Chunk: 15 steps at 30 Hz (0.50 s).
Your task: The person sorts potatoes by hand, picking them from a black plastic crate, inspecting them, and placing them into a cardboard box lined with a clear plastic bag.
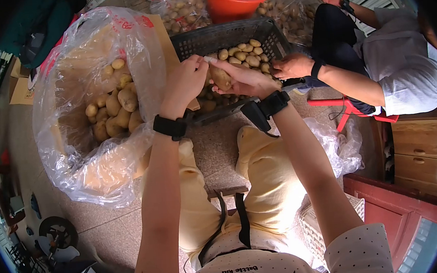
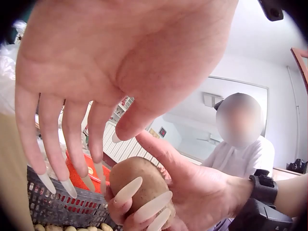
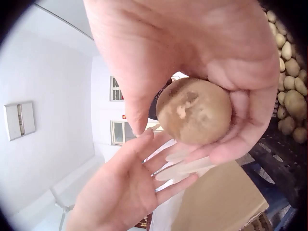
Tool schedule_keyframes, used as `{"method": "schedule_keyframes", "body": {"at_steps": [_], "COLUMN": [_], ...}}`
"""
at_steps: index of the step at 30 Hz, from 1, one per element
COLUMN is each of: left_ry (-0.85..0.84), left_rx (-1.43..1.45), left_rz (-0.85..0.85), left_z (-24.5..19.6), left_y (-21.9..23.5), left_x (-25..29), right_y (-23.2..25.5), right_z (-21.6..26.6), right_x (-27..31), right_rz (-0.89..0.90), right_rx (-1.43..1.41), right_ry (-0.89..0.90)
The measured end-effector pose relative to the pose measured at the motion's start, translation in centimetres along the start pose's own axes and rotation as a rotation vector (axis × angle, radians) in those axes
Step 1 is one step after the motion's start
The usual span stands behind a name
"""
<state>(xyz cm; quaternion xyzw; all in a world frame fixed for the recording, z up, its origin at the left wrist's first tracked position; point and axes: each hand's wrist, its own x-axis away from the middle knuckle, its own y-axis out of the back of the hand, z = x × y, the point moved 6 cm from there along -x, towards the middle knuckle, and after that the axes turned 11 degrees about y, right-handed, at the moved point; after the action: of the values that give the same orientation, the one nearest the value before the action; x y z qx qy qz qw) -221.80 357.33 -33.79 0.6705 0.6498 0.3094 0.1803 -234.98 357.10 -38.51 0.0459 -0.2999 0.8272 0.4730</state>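
Note:
Over the near edge of the black crate (image 1: 189, 44), my right hand (image 1: 249, 82) holds a potato (image 1: 221, 78), its long-nailed fingers curled round one side. A pale scuffed patch and a darker mark show on the potato's skin (image 3: 195, 111) in the right wrist view. My left hand (image 1: 187, 84) is close beside it, fingers (image 2: 74, 130) stretched out and grasping nothing. Several smaller potatoes (image 1: 247, 56) lie in the crate below. To the left, a plastic-lined carton (image 1: 76, 81) contains larger potatoes (image 1: 117, 111).
Another person (image 1: 404, 58) sits at right on a red stool (image 1: 348, 108), one hand (image 1: 295, 66) at the crate. Behind the crate stand an orange bucket (image 1: 233, 8) of potatoes and bagged potatoes (image 1: 181, 12). Crumpled plastic (image 1: 341, 146) lies on the floor by my right arm.

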Motion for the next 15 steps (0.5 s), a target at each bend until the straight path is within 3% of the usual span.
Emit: {"method": "schedule_keyframes", "body": {"at_steps": [5,7,15], "left_ry": [-0.044,0.052,0.096], "left_rx": [-0.007,-0.017,0.067], "left_rz": [0.001,-0.034,-0.018], "left_z": [0.5,0.4,1.2], "left_y": [-0.2,0.3,0.3], "left_x": [-0.3,0.0,-0.5], "right_y": [0.9,0.9,0.5], "right_z": [0.2,0.2,0.7], "right_x": [0.2,0.2,0.4], "right_rz": [-0.006,-0.016,-0.034], "right_rx": [0.106,0.1,0.13], "right_ry": [0.019,0.011,0.043]}}
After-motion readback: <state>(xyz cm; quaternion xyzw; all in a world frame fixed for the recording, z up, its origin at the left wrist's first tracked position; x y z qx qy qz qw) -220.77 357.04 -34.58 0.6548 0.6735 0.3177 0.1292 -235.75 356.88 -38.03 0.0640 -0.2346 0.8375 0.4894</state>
